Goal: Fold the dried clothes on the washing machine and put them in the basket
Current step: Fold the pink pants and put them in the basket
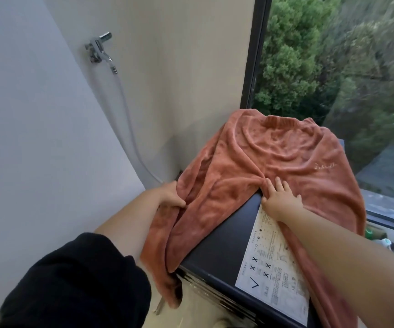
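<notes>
Rust-coloured fleece trousers lie spread on the dark washing machine, legs hanging off its front. Left hand grips one leg's edge, likely to fold it across; right hand presses flat, open, at the crotch as anchor. Corner by window; basket unseen.

One head-worn wide-angle view looks forward and steeply down from close above the washer, which runs from lower right toward a wall corner. Both forearms reach in from the bottom edge. A window fills the upper right, and straight lines bow near the frame edges.
</notes>
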A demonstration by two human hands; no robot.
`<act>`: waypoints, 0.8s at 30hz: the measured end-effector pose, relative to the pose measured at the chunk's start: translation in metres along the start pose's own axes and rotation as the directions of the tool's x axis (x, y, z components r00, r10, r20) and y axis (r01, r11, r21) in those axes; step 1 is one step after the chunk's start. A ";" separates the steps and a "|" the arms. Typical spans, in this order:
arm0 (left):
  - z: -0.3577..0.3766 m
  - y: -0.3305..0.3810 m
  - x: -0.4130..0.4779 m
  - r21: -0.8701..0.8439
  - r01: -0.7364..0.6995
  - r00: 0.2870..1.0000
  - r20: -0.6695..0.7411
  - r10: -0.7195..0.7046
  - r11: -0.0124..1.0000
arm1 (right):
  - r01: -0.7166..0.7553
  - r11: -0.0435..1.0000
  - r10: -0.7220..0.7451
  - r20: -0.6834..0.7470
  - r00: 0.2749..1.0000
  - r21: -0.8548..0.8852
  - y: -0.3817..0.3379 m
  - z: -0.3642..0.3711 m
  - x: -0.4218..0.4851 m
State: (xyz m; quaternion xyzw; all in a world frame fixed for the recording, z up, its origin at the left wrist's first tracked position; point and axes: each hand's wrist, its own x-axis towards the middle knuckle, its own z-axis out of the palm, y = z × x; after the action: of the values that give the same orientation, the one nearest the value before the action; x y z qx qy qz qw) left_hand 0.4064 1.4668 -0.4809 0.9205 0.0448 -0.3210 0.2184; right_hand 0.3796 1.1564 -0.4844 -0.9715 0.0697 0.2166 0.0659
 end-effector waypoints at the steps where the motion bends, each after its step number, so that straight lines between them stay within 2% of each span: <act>1: 0.001 0.000 0.000 0.020 0.002 1.000 -0.030 -0.002 1.000 | -0.025 0.999 0.025 -0.005 1.000 -0.033 -0.004 -0.001 -0.002; 3: -0.001 0.002 -0.006 0.035 0.023 0.989 -0.148 -0.017 0.999 | -0.086 0.991 0.085 -0.016 0.996 -0.106 -0.019 -0.001 -0.007; 5: -0.004 0.008 -0.016 -0.059 -0.007 0.977 -0.215 -0.005 0.998 | -0.088 0.990 0.077 -0.100 0.992 -0.112 -0.038 0.000 -0.011; 7: -0.007 0.008 -0.023 -0.322 -0.056 0.983 -0.182 -0.003 0.945 | 0.111 0.978 -0.150 -0.226 0.963 -0.177 -0.057 0.005 -0.018; 8: -0.010 0.007 -0.027 -0.440 -0.062 0.988 -0.156 -0.008 0.896 | 0.252 0.932 -0.317 -0.249 0.915 -0.261 -0.064 0.008 -0.021; 9: -0.011 0.007 -0.033 -0.532 -0.057 0.993 -0.121 -0.009 0.845 | 0.383 0.850 -0.484 -0.250 0.839 -0.361 -0.070 0.011 -0.025; 11: -0.009 0.002 -0.041 -0.647 -0.036 0.998 -0.059 -0.002 0.762 | 0.556 0.657 -0.733 -0.256 0.631 -0.510 -0.076 0.018 -0.027; 12: -0.008 -0.001 -0.043 -0.647 -0.030 0.999 -0.054 -0.007 0.762 | 0.604 0.566 -0.808 -0.231 0.542 -0.561 -0.079 0.021 -0.028; 14: -0.007 -0.008 -0.049 -0.497 0.001 0.998 -0.051 -0.030 0.868 | 0.662 0.398 -0.903 -0.146 0.403 -0.635 -0.084 0.024 -0.036; 16: -0.005 -0.012 -0.059 -0.166 0.043 0.999 -0.007 -0.045 0.985 | 0.701 0.294 -0.942 -0.075 0.326 -0.650 -0.087 0.027 -0.038; 18: -0.003 -0.015 -0.067 0.106 0.077 0.996 0.041 -0.082 0.991 | 0.731 0.273 -0.948 -0.045 0.316 -0.625 -0.086 0.026 -0.031; 20: -0.003 -0.019 -0.075 0.205 0.103 0.994 0.024 -0.110 0.973 | 0.753 0.264 -0.949 -0.021 0.315 -0.603 -0.085 0.017 -0.031; 21: -0.005 -0.022 -0.078 0.210 0.104 0.994 0.008 -0.108 0.972 | 0.756 0.255 -0.939 0.031 0.342 -0.603 -0.083 0.010 -0.031; 24: -0.007 -0.033 -0.087 0.175 0.133 0.991 -0.012 -0.133 0.976 | 0.721 0.241 -0.818 0.264 0.511 -0.649 -0.081 -0.009 -0.036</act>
State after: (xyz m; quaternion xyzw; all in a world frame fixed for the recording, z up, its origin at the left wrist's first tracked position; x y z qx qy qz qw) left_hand 0.3343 1.5043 -0.4346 0.9310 0.0781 -0.3376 0.1146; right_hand 0.3641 1.2381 -0.4532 -0.8355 -0.4981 0.1007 -0.2091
